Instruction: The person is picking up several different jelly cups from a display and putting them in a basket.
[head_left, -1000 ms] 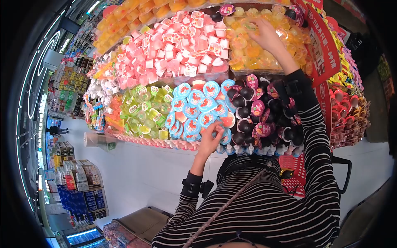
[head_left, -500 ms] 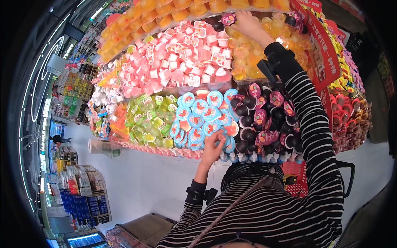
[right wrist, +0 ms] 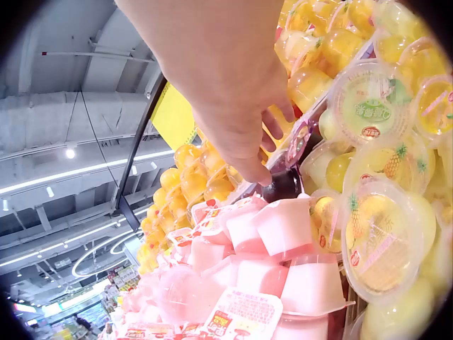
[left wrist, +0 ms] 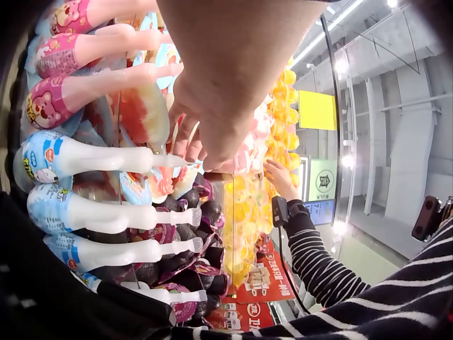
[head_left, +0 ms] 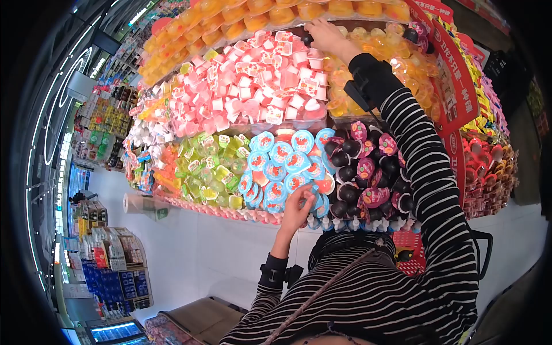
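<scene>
My right hand (head_left: 328, 39) reaches to the far edge of the display, its fingertips beside a dark jelly cup (right wrist: 283, 185) with a purple lid (right wrist: 300, 142). In the right wrist view the thumb is right at the dark cup and the fingers hang bent near the lid. My left hand (head_left: 299, 206) rests low over the blue-lidded jelly cups (head_left: 275, 169) at the near edge, its fingers loosely curled. In the left wrist view, white-necked bottles (left wrist: 92, 159) stand close beside that hand.
Pink jelly cups (head_left: 247, 86) fill the middle bin, with yellow fruit cups (head_left: 374, 52) on their right and orange cups (head_left: 230, 23) behind. Green cups (head_left: 210, 164) and dark cups (head_left: 376, 169) flank the blue-lidded ones. A red sign (head_left: 451, 75) stands at the right edge.
My right hand has moved from over the yellow cups leftward and away to the dark cup, covering its purple lid in the head view. My left hand stays over the blue-lidded cups.
</scene>
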Demonstrator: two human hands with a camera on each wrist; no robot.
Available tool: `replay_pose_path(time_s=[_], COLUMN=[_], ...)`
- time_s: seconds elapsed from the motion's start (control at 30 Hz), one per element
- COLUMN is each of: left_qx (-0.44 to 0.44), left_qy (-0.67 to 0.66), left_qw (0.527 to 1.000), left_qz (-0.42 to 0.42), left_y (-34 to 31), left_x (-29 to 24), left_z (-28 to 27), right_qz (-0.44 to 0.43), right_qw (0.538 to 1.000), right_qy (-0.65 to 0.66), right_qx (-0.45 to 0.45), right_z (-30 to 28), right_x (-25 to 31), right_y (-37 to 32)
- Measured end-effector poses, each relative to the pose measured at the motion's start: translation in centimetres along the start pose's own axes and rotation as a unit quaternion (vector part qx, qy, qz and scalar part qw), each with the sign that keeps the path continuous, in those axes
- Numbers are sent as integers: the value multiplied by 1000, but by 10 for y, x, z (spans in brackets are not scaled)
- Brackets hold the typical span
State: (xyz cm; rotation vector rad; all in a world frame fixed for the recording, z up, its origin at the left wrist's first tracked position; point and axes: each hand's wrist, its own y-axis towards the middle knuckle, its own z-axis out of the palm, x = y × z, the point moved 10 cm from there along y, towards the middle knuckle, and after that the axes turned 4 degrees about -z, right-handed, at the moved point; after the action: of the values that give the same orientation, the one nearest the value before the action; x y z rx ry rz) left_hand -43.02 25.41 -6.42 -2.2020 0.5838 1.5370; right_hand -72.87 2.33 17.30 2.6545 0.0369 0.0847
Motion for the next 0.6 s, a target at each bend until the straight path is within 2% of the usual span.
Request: replay_pose_path(time_s=[0.23,0.37,0.6], left_qx=[-20,-35,-32], left_qy=[-21,-46,-36], left_qw=[999,998,998], left_qz=[-17,-34,-26], left_y=[1,0,0], left_x=[5,6,6], left_z=[-4,-7,-7], right_qz=[-19,-20,-43], right_qw=[999,1000,995], right_qy=[-28,-19,-89], right_qx=[4,4,-2], right_z=[27,28,24], right_x=[5,9,15], right_y=[16,18,16])
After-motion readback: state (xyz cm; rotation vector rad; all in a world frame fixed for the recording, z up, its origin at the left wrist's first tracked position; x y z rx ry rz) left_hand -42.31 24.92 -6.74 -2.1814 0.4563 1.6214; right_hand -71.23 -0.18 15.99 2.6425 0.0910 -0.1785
